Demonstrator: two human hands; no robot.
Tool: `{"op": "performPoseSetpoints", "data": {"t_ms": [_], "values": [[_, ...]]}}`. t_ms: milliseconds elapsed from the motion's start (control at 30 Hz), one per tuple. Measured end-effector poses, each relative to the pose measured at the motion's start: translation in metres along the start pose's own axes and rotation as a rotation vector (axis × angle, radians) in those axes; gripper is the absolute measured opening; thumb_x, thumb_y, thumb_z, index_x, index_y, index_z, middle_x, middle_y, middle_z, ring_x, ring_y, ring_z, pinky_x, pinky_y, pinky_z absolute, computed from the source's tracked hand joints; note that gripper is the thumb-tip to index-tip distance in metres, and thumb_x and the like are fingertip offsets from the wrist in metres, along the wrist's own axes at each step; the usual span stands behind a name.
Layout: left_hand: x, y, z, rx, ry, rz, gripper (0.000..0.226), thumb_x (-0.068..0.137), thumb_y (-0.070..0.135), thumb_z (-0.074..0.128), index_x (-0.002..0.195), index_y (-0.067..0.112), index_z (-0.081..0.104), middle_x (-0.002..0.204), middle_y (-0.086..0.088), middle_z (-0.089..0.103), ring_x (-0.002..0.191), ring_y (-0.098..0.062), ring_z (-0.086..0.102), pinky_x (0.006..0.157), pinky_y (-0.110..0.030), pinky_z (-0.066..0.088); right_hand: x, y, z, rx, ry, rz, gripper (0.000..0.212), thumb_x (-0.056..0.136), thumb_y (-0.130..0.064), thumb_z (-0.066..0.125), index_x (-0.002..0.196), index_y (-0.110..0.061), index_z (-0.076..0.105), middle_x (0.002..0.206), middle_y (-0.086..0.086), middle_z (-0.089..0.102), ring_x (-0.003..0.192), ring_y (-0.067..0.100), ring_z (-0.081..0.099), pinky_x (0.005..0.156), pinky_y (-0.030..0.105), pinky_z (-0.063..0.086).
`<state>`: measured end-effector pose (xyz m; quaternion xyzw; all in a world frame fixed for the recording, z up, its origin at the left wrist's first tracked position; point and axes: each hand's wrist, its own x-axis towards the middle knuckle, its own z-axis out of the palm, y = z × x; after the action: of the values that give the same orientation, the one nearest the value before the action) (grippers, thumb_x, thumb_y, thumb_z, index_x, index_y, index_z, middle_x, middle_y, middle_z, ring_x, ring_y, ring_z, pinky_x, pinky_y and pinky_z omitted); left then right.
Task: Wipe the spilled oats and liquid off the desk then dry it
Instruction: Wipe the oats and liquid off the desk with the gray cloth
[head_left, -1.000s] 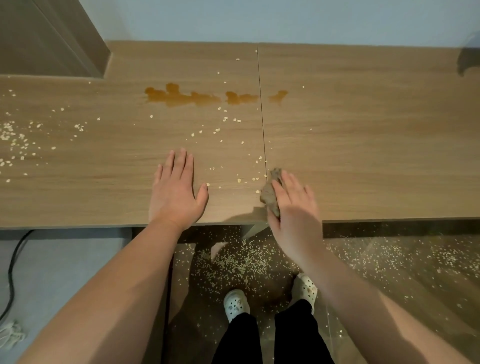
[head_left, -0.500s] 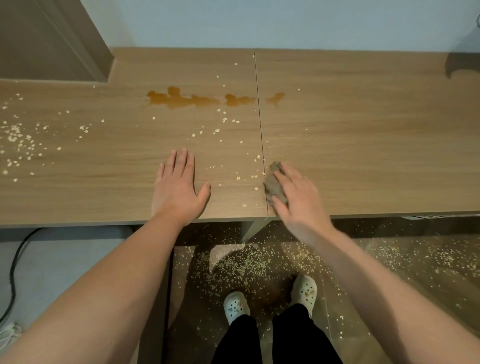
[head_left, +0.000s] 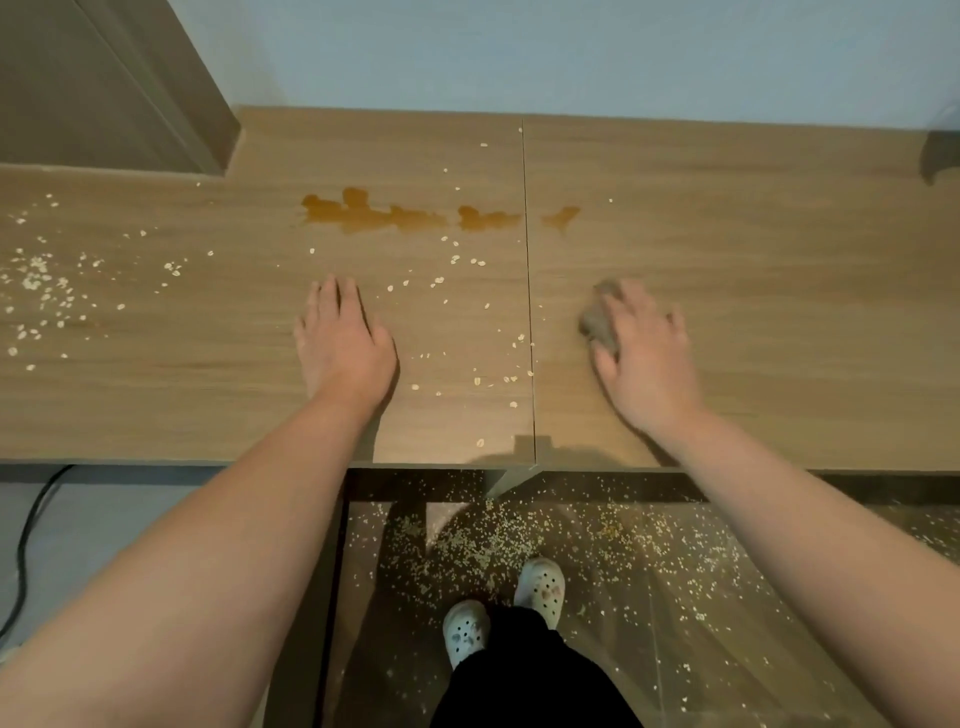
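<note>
The wooden desk (head_left: 753, 260) has a seam down its middle. A brown liquid puddle (head_left: 374, 215) lies far of centre, with a small patch (head_left: 561, 217) just right of the seam. Loose oats (head_left: 457, 275) are scattered between my hands, and a denser patch of oats (head_left: 41, 283) lies at the far left. My left hand (head_left: 343, 338) rests flat on the desk, holding nothing. My right hand (head_left: 644, 348) presses a small grey-brown cloth (head_left: 595, 322) onto the desk, right of the seam; most of the cloth is hidden under my fingers.
A brown panel (head_left: 104, 83) rises at the back left, a pale wall (head_left: 571, 52) behind the desk. Many oats (head_left: 493, 540) cover the floor under the desk's front edge, around my white shoes (head_left: 540, 587). A black cable (head_left: 26, 540) runs down the left floor.
My right hand has slid the cloth from the seam near the front edge to the right and farther onto the desk. The left hand stays flat in place.
</note>
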<state>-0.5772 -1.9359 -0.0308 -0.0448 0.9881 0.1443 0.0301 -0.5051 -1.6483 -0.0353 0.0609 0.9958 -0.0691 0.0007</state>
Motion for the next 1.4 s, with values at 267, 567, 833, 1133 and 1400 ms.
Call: {"op": "performPoseSetpoints", "data": {"t_ms": [267,567,833,1133,1400], "values": [[0.006,0.004,0.009,0.177,-0.038,-0.049,0.062,0.100,0.027,0.026,0.156,0.009,0.006,0.164,-0.008,0.000,0.151,-0.021,-0.003,0.122,-0.043,0.002,0.041,-0.028,-0.003,0.014,0.032,0.253,0.058,0.100,-0.035,0.037,0.151,-0.012,0.028,0.161,0.009,0.020,0.149,0.023,0.015,0.121,0.046,0.015],[0.008,0.005,0.006,0.194,-0.073,-0.069,0.063,0.099,0.027,0.028,0.156,0.011,0.007,0.164,-0.006,-0.001,0.151,-0.020,-0.004,0.122,-0.043,0.002,0.060,0.035,-0.012,0.033,0.048,0.229,0.055,0.098,-0.033,0.045,0.148,-0.011,0.038,0.158,0.011,0.029,0.146,0.027,0.026,0.119,0.052,0.016],[0.008,0.006,0.008,0.190,-0.063,-0.077,0.063,0.099,0.027,0.028,0.156,0.012,0.007,0.164,-0.004,0.000,0.151,-0.019,-0.004,0.122,-0.043,0.002,0.057,-0.039,0.002,-0.003,-0.124,0.008,0.060,0.100,-0.037,0.035,0.154,-0.019,0.017,0.164,0.001,0.006,0.151,0.017,0.003,0.120,0.042,0.001],[0.008,0.006,0.008,0.172,-0.048,-0.087,0.062,0.099,0.026,0.030,0.156,0.012,0.009,0.164,-0.005,0.001,0.151,-0.019,-0.003,0.122,-0.042,0.003,0.159,0.023,-0.008,0.138,0.162,0.588,0.054,0.100,-0.030,0.044,0.149,-0.009,0.035,0.159,0.013,0.026,0.148,0.026,0.020,0.120,0.049,0.013],[0.008,0.005,0.008,0.169,-0.047,-0.089,0.061,0.100,0.027,0.029,0.156,0.013,0.009,0.164,-0.004,0.001,0.151,-0.018,-0.004,0.122,-0.042,0.001,0.126,-0.018,0.006,0.133,-0.006,-0.295,0.054,0.099,-0.027,0.049,0.149,-0.010,0.036,0.158,0.010,0.030,0.147,0.025,0.024,0.121,0.045,0.015]]}}
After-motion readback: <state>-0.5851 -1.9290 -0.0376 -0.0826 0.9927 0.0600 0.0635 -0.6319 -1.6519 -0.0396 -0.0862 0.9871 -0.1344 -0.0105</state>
